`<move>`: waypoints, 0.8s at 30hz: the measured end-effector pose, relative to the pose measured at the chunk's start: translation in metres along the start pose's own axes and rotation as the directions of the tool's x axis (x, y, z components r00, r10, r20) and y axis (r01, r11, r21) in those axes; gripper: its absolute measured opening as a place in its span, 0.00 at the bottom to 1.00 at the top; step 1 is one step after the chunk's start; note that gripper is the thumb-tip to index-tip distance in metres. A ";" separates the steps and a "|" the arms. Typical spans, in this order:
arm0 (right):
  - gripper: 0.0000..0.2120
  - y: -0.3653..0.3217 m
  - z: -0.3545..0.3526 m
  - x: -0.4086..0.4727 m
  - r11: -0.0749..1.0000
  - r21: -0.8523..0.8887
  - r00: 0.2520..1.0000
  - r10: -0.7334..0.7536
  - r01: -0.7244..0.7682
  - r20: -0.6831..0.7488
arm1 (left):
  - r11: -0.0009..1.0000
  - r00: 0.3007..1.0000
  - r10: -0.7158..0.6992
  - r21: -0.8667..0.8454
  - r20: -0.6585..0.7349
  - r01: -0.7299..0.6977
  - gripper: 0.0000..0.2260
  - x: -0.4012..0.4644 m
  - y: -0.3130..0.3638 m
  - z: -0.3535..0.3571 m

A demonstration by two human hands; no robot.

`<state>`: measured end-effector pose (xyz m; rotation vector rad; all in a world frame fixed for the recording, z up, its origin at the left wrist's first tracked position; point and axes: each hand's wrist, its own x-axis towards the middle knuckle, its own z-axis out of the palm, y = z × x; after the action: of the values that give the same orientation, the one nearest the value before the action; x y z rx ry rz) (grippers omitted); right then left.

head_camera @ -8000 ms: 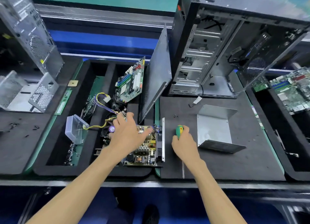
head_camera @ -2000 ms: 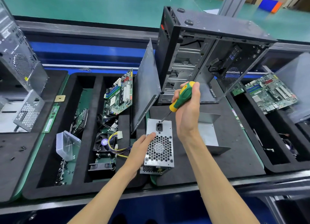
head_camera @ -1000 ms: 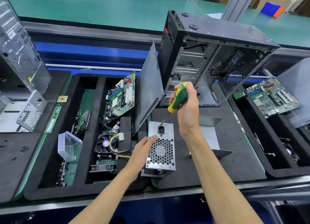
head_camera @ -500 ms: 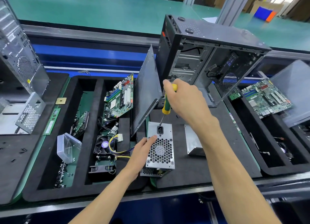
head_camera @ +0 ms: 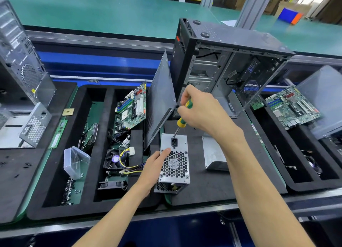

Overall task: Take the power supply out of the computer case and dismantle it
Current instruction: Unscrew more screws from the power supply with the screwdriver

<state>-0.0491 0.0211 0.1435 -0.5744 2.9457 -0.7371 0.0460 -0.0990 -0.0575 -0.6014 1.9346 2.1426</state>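
Left hand (head_camera: 157, 165) grips power supply (head_camera: 174, 160); right hand (head_camera: 200, 110) clasps screwdriver (head_camera: 182, 121); side panel (head_camera: 160, 100) and open case (head_camera: 227, 65) stand behind.

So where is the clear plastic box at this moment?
In the head view the clear plastic box stands lower left, in the left slot of the black foam tray, left of the black fan.
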 end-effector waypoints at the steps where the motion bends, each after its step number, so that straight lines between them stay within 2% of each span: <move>1: 0.06 0.002 0.000 0.000 1.000 -0.016 1.000 -0.022 0.022 -0.005 | 1.000 1.000 0.013 0.001 -0.013 -0.013 0.17 -0.001 0.000 0.001; 2: 0.07 0.004 0.001 -0.001 0.998 -0.037 0.999 -0.050 0.049 -0.016 | 0.999 0.999 0.036 0.011 -0.037 -0.036 0.20 -0.002 0.002 0.001; 4: 0.09 0.006 0.007 0.000 0.994 -0.037 0.992 -0.109 0.107 -0.069 | 0.997 0.992 0.075 0.030 -0.099 -0.073 0.17 -0.005 0.006 0.005; 5: 0.09 0.005 0.011 0.001 0.990 0.011 0.984 -0.136 0.138 -0.118 | 0.996 0.989 0.086 0.034 -0.120 -0.082 0.15 -0.006 0.007 0.007; 7: 0.07 0.003 0.023 0.003 0.945 0.241 0.948 -0.147 0.219 -0.283 | 0.995 0.984 0.099 0.040 -0.150 -0.094 0.14 -0.010 0.011 0.011; 9: 0.07 0.000 0.034 0.004 0.791 0.547 0.906 -0.023 0.275 -0.423 | 0.994 0.977 0.107 0.043 -0.183 -0.101 0.14 -0.012 0.012 0.012; 11: 0.10 0.000 0.044 0.002 0.601 0.746 0.885 0.132 0.286 -0.446 | 0.993 0.969 0.109 0.058 -0.221 -0.099 0.15 -0.014 0.012 0.012; 15: 0.16 0.012 0.056 0.003 0.241 0.910 0.845 0.350 0.336 -0.405 | 0.991 0.949 0.126 0.077 -0.288 -0.108 0.16 -0.017 0.011 0.007; 17: 0.18 0.015 0.058 0.007 0.135 0.938 0.831 0.435 0.320 -0.347 | 0.991 0.948 0.131 0.075 -0.292 -0.114 0.16 -0.017 0.010 0.006; 19: 0.17 0.015 0.062 0.010 0.093 0.944 0.833 0.450 0.315 -0.322 | 0.991 0.949 0.134 0.063 -0.284 -0.121 0.17 -0.016 0.010 0.007; 21: 0.12 0.012 0.066 0.013 0.108 0.939 0.859 0.381 0.328 -0.343 | 0.989 0.954 0.148 0.067 -0.262 -0.135 0.18 -0.014 0.010 0.008; 23: 0.07 0.009 0.069 0.015 0.199 0.927 0.882 0.297 0.317 -0.365 | 0.981 0.957 0.184 0.097 -0.225 -0.166 0.21 -0.011 0.011 0.008; 24: 0.08 0.008 0.069 0.016 0.258 0.918 0.894 0.256 0.303 -0.367 | 0.974 0.955 0.216 0.121 -0.204 -0.194 0.23 -0.010 0.011 0.007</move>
<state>-0.0571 -0.0095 0.0793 -0.2851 1.9378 -2.6820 0.0492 -0.0921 -0.0429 -0.6655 2.2976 2.1602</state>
